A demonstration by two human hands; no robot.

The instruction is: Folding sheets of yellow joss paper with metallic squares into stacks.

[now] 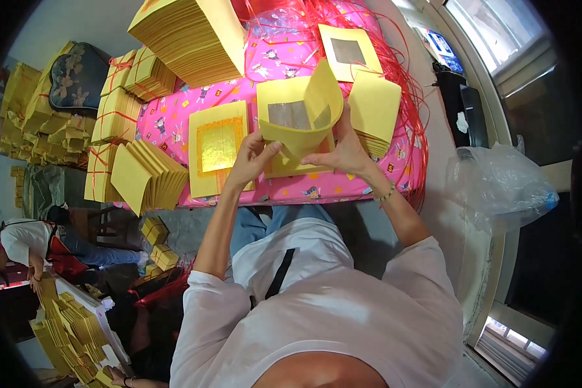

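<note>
Both my hands hold a yellow paper sheet (pixel 297 139) that is bent upward into a curl over the table. A grey-silver rectangle (pixel 287 115) shows within the curl. My left hand (pixel 253 161) grips the sheet's near left side, thumb on top. Round the right side goes my right hand (pixel 346 150), its thumb along the near edge. Yellow paper lies beneath the curled sheet. To the left is a yellow sheet with a shiny gold square (pixel 220 145). Right of my right hand sits a stack of plain yellow paper (pixel 374 113).
A tall yellow paper stack (pixel 194 45) and tied bundles (pixel 116 116) fill the table's left side. Red plastic strands (pixel 404 77) trail along its right. Another silver-centred sheet (pixel 348 50) lies at the back. A person (pixel 29 249) bends over paper bundles at lower left.
</note>
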